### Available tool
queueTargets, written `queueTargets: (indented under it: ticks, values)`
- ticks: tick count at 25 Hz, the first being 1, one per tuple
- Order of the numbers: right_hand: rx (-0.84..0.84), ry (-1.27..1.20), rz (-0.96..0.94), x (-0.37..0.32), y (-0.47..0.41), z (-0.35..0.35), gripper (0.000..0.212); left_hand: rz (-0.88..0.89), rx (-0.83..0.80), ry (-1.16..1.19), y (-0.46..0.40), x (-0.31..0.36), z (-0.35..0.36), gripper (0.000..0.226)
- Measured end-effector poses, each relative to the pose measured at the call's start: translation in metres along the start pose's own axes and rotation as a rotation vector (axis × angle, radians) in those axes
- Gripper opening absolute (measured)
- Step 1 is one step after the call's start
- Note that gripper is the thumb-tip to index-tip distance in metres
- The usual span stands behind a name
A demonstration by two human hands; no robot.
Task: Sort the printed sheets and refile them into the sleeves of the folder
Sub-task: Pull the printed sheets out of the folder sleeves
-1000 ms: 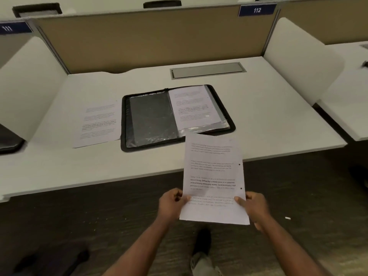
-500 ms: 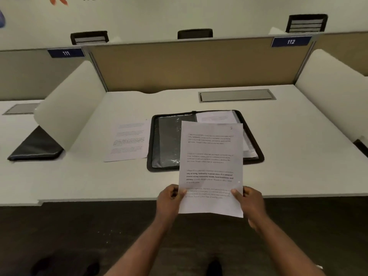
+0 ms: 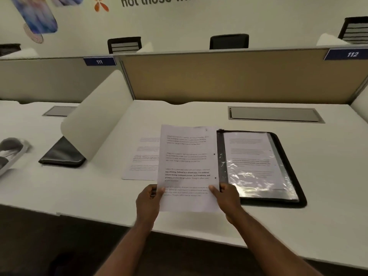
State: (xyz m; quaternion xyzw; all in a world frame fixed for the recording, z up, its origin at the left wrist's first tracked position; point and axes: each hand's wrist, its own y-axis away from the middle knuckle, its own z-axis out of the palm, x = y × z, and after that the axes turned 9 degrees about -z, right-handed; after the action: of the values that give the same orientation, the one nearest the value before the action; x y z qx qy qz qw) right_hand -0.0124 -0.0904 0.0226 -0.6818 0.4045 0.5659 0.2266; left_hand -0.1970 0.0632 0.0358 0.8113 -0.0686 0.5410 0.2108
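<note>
I hold a printed sheet [image 3: 188, 168] upright over the white desk [image 3: 99, 188]. My left hand [image 3: 148, 200] pinches its lower left edge and my right hand [image 3: 227, 198] pinches its lower right edge. Behind the sheet lies an open black folder [image 3: 296, 176]; the sheet hides its left half. On the folder's right side a printed page [image 3: 249, 156] sits in a clear plastic sleeve. Another printed sheet [image 3: 141, 162] lies flat on the desk to the left of the folder, partly covered by the held sheet.
A curved white divider [image 3: 99, 114] stands at the left, with a closed black folder [image 3: 61, 156] on the neighbouring desk beyond it. A grey cable hatch [image 3: 274, 114] is set into the desk at the back. A tan partition [image 3: 229, 78] closes the far side.
The view has swung left and moved closer to the desk. The held sheet has shifted left over the folder's left half and the loose sheet, with both hands still on it.
</note>
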Motion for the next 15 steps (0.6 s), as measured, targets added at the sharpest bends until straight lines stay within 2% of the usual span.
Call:
queueTargets:
  ticks: [5,10,15]
  values:
    - [-0.052,0.012,0.06,-0.012,-0.043,0.072,0.015,-0.067,0.075,0.028,-0.06,-0.009,-0.039,0.01]
    - [-0.046,0.053,0.147,-0.022,-0.074,0.147,0.018,-0.076,0.063,-0.046,-0.125,-0.015,-0.083,0.006]
    - [-0.051,0.132,0.152,-0.034,-0.1,0.198,0.02,-0.09,0.059,-0.132,-0.183,-0.02,-0.112,0.007]
